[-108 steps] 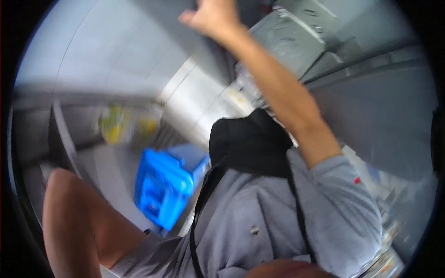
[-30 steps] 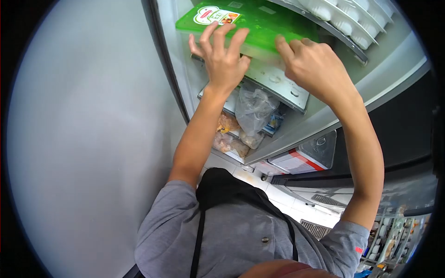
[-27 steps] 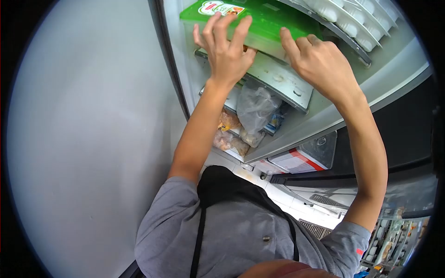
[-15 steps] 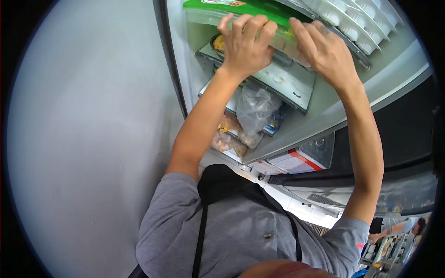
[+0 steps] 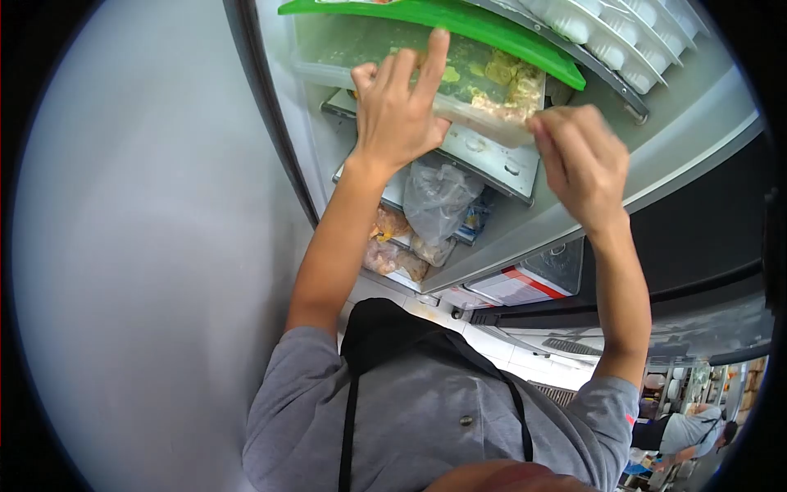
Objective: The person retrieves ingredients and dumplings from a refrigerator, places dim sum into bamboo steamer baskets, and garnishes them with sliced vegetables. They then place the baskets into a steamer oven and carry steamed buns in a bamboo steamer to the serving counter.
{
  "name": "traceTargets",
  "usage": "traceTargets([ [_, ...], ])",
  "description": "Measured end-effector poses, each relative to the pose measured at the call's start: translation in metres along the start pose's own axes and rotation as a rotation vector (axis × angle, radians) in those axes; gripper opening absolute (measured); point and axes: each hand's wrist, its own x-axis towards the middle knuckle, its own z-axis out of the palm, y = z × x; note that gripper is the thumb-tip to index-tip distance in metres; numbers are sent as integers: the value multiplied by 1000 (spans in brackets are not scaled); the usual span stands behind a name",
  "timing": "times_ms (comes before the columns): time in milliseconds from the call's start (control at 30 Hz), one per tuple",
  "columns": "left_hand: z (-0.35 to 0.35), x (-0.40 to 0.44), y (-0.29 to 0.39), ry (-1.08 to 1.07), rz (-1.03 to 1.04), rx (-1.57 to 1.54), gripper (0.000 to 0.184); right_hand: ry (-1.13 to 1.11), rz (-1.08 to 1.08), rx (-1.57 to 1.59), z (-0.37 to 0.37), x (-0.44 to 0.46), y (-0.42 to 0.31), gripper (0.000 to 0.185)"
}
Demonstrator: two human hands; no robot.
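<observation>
A clear plastic container [image 5: 324, 70] sits on a fridge shelf with its green lid [image 5: 459, 23] raised along the back. Yellowish, shredded-looking food [image 5: 516, 86] lies at its right end; its exact kind I cannot make out. My left hand [image 5: 398, 115] grips the container's front wall, fingers hooked over the rim, index finger stretched inward and thumb below. At the front right corner, my right hand [image 5: 586, 160] has its fingers curled together against the container, slightly blurred.
White egg-tray-like packs [image 5: 611, 45] stand on the upper shelf [image 5: 566, 49]. Below are a metal shelf [image 5: 492, 164], a knotted plastic bag [image 5: 443, 201] and bagged food [image 5: 393, 254]. A grey door panel [image 5: 156, 246] is at left. Another person [image 5: 689, 430] is at far right.
The green lid has lifted off the container's front, exposing the inside. My right hand has come down from the lid to the right corner. My left hand has shifted left and down.
</observation>
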Motion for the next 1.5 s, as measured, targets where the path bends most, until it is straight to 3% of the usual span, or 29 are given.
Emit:
traceTargets([
  [67, 6, -5, -5, 12, -1, 13, 115, -151, 176, 100, 0, -1, -1, 25],
  [167, 13, -8, -10, 65, -15, -23, 104, -360, 290, 284, 12, 1, 22, 38],
  [267, 15, -9, -14, 73, -5, -6, 103, -471, 173, 328, 25, 16, 42, 35],
  [333, 12, -7, -15, 47, -13, -53, 103, -594, 228, 359, 26, 26, 37, 30],
  [400, 4, -3, -13, 33, -6, -22, 109, -809, 243, 486, 31, 40, 27, 39],
  [433, 1, -4, -12, 20, 7, 9, 115, -777, 213, 514, 38, 40, 27, 52],
  [467, 1, -5, -13, 15, 7, 11, 115, -775, 215, 519, 42, 45, 26, 52],
  [533, 2, -5, -12, 93, 30, 7, 113, -970, 467, 535, 48, 59, 23, 59],
  [600, 4, -9, -10, 57, -12, 29, 112, -965, 493, 558, 57, 68, 14, 64],
  [667, 1, -9, -6, 20, -56, 45, 110, -1272, 513, 384, 53, 85, 3, 60],
  [700, -4, -4, -3, 4, -63, 30, 104, -1278, 515, 383, 57, 81, 5, 60],
  [767, -9, 1, -2, -13, -75, 13, 98, -1069, 463, 462, 66, 72, 8, 56],
  [833, -10, 4, -4, -36, -78, 46, 94, -1107, 534, 454, 61, 79, 6, 52],
  [900, -12, 7, -4, -21, -51, 37, 95, -1137, 604, 451, 60, 81, 6, 48],
  [1000, -11, 6, -2, -25, -39, 23, 96, -1093, 526, 474, 66, 76, 10, 42],
  [1100, -6, -3, -4, -41, -52, 21, 98, -1196, 493, 362, 58, 80, 7, 38],
  [1367, 1, -6, -3, -15, -56, 21, 95, -1071, 572, 471, 60, 66, 11, 37],
  [1433, 10, -15, -5, 36, -46, 49, 108, -1073, 540, 410, 59, 67, 12, 38],
  [1500, 13, -17, -7, 39, -44, 47, 109, -1076, 510, 357, 58, 69, 12, 38],
])
